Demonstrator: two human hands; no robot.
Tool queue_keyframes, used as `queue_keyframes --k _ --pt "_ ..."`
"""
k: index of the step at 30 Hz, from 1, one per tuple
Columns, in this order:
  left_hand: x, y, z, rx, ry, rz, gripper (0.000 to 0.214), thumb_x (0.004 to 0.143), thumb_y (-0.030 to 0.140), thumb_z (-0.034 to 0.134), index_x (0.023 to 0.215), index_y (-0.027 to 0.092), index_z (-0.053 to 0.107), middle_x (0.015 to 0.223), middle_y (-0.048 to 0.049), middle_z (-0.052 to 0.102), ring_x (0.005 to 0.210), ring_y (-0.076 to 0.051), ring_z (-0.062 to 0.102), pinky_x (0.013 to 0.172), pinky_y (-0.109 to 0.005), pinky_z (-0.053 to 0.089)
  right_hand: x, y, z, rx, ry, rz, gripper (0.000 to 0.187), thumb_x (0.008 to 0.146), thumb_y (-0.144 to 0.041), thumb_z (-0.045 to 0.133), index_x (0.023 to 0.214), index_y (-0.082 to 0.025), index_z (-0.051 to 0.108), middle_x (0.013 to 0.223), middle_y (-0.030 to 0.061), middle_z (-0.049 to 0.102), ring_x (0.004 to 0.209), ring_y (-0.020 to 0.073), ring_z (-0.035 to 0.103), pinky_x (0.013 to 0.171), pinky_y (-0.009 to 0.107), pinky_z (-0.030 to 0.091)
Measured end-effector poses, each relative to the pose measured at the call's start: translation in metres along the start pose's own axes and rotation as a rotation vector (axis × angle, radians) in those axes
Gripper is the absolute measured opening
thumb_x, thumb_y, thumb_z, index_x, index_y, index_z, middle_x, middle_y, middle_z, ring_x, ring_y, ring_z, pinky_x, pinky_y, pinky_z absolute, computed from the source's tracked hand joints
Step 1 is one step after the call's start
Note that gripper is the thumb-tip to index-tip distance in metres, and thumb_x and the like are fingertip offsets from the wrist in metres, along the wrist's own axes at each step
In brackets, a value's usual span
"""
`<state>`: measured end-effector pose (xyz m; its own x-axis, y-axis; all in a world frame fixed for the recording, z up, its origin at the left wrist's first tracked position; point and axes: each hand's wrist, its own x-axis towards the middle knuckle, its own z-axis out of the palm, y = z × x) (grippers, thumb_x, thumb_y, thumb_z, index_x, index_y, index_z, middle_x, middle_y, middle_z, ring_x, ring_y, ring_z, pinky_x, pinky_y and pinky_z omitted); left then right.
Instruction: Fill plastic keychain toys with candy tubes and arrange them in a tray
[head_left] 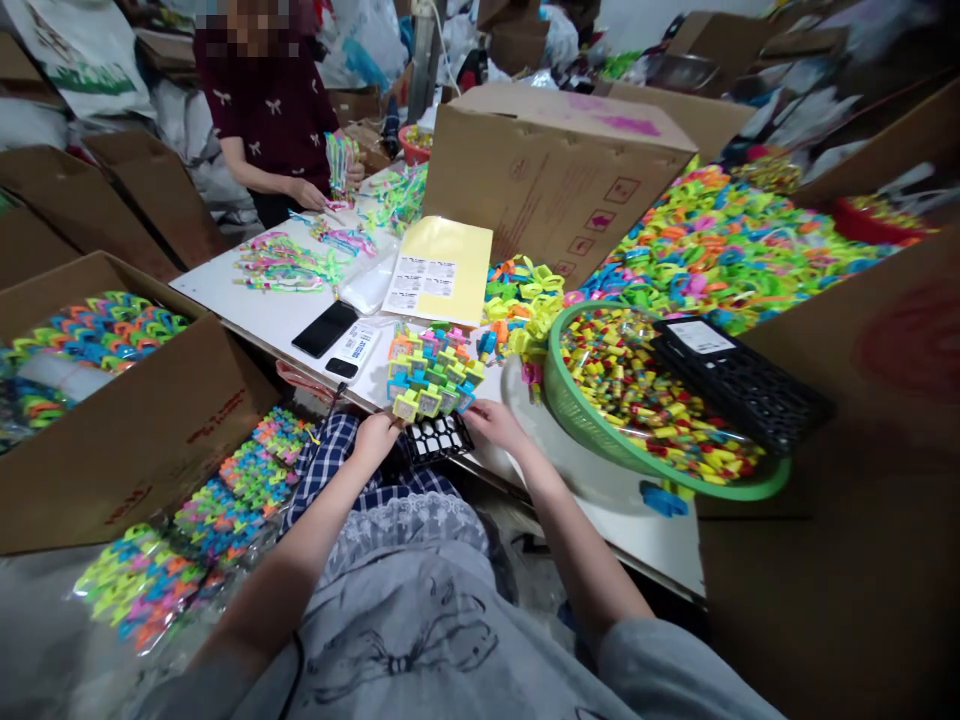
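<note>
In front of my lap, at the table's near edge, is a black slotted tray (439, 442) with white showing in its openings. Rows of small plastic pieces (431, 375) in yellow, blue, orange and pink stand along its far part. My left hand (376, 437) is closed on the tray's left edge, next to the nearest yellow pieces. At the right edge, my right hand (496, 424) has its fingers closed on the tray, their tips partly hidden. A green basket (559, 385) of small yellow and red pieces stands to the right, with another black tray (750, 390) resting across it.
A phone (325, 329), a yellow sheet (454, 262) with labels and a large carton (555, 170) are on the white table (225, 285). Colourful plastic pieces (705, 240) are heaped behind the basket. Bagged pieces (142, 580) lie lower left, beside an open carton (135, 440). Across the table stands a co-worker (266, 125).
</note>
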<state>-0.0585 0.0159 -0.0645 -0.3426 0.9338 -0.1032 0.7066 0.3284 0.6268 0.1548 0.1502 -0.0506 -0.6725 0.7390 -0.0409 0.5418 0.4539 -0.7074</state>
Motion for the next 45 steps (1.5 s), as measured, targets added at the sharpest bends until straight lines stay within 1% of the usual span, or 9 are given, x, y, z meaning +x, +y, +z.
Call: queue_keyframes --k 5,9,11,16,21,25,34,40,45 --pt "-0.003 0.0 -0.008 0.004 -0.03 -0.03 0.023 0.086 0.03 0.055 0.094 0.016 0.071 0.102 -0.014 0.071 0.1 -0.029 0.064 0.082 -0.032 0.048 0.003 0.004 -0.028 -0.473 0.43 0.36 0.04 0.084 -0.021 0.044 0.12 -0.012 0.057 0.13 0.0172 0.051 0.116 0.0284 0.049 0.097 0.039 0.038" --pt "-0.007 0.0 -0.012 -0.013 -0.045 -0.019 0.023 0.087 0.03 0.053 0.096 0.016 0.069 0.105 -0.0126 0.07 0.101 -0.027 0.063 0.084 -0.032 0.047 -0.002 -0.005 -0.02 -0.671 0.312 0.585 0.035 0.086 -0.027 0.045 0.115 -0.014 0.059 0.133 0.0199 0.046 0.113 0.0374 0.048 0.089 0.052 0.038" --pt "-0.01 0.0 -0.013 -0.029 -0.047 -0.007 0.023 0.087 0.03 0.053 0.098 0.016 0.068 0.106 -0.0118 0.069 0.1 -0.025 0.063 0.085 -0.031 0.047 -0.009 -0.007 -0.012 -0.693 0.304 0.592 0.036 0.087 -0.029 0.043 0.117 -0.013 0.057 0.131 0.0217 0.045 0.106 0.0373 0.052 0.085 0.053 0.04" --pt "-0.02 -0.004 -0.011 -0.089 -0.062 0.045 0.021 0.088 0.029 0.051 0.099 0.016 0.065 0.1 -0.0091 0.068 0.094 -0.022 0.062 0.084 -0.03 0.047 -0.016 0.003 -0.001 -0.743 0.49 0.506 0.054 0.085 -0.031 0.042 0.132 -0.006 0.043 0.132 0.0272 0.043 0.105 0.0405 0.051 0.081 0.054 0.04" --pt "-0.029 -0.016 -0.009 -0.184 -0.129 0.077 0.024 0.086 0.03 0.053 0.103 0.016 0.063 0.086 -0.0072 0.067 0.076 -0.021 0.061 0.071 -0.031 0.047 -0.002 0.023 0.011 -0.732 0.616 0.467 0.053 0.084 -0.031 0.041 0.127 -0.001 0.047 0.124 0.0333 0.045 0.108 0.0453 0.046 0.078 0.058 0.037" --pt "-0.035 -0.025 -0.006 -0.298 -0.169 0.099 0.035 0.085 0.03 0.054 0.118 0.019 0.057 0.09 -0.005 0.066 0.079 -0.019 0.06 0.071 -0.029 0.047 0.006 0.03 0.019 -0.686 0.706 0.451 0.046 0.081 -0.03 0.044 0.118 -0.006 0.054 0.111 0.0286 0.051 0.103 0.0439 0.046 0.073 0.057 0.037" --pt "-0.049 -0.03 0.013 -0.56 -0.225 0.051 0.061 0.086 0.025 0.051 0.143 0.018 0.028 0.091 -0.002 0.058 0.069 -0.012 0.054 0.067 -0.026 0.044 0.023 0.028 0.008 -0.771 0.579 0.43 0.06 0.083 -0.029 0.041 0.134 0.002 0.035 0.121 0.0323 0.045 0.108 0.0419 0.043 0.08 0.053 0.035" --pt "-0.048 -0.027 0.025 -0.683 -0.195 0.034 0.057 0.088 0.019 0.048 0.141 0.019 0.028 0.08 0.0025 0.052 0.065 -0.009 0.051 0.064 -0.022 0.043 0.035 0.024 0.004 -0.673 0.583 0.526 0.042 0.079 -0.03 0.049 0.114 -0.009 0.054 0.117 0.0242 0.046 0.1 0.0369 0.047 0.081 0.05 0.035" --pt "-0.047 -0.028 0.034 -0.735 -0.165 0.026 0.052 0.089 0.016 0.044 0.139 0.016 0.028 0.076 0.0035 0.051 0.069 -0.009 0.055 0.07 -0.022 0.046 0.022 0.019 -0.001 -0.495 0.581 0.513 0.035 0.09 -0.029 0.037 0.116 -0.013 0.054 0.121 0.0193 0.044 0.09 0.0242 0.053 0.077 0.037 0.041"
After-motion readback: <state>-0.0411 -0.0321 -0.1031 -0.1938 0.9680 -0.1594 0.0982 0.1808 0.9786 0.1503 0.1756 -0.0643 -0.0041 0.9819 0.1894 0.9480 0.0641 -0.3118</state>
